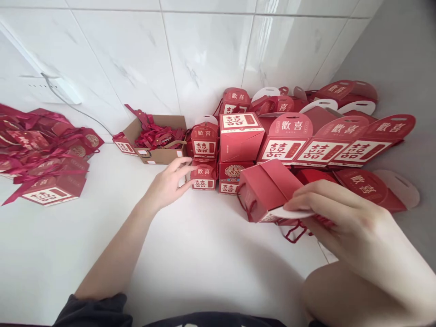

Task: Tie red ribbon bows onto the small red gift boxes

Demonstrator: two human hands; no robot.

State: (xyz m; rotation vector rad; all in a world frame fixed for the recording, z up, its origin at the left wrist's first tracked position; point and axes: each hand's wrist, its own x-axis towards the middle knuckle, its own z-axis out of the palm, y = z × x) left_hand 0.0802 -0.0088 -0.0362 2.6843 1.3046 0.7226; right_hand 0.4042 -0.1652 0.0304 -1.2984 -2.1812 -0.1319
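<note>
With fingers pinched on its pale rounded flap, my right hand holds a red gift box, tilted in front of the stacked boxes. A dark red cord hangs at that box's side. My left hand reaches to a small red gift box at the stack's left end; its thumb and fingers are apart around the near left corner, and I cannot tell how firmly they touch. Above that small box sits another small red box with a rounded top. A larger red box lies on its side to the right.
Rows of red boxes with handled flaps line the tiled wall. A cardboard carton holds red ribbons. Ribbon-tied boxes are piled at the left on the white table. A grey cable runs down from the socket.
</note>
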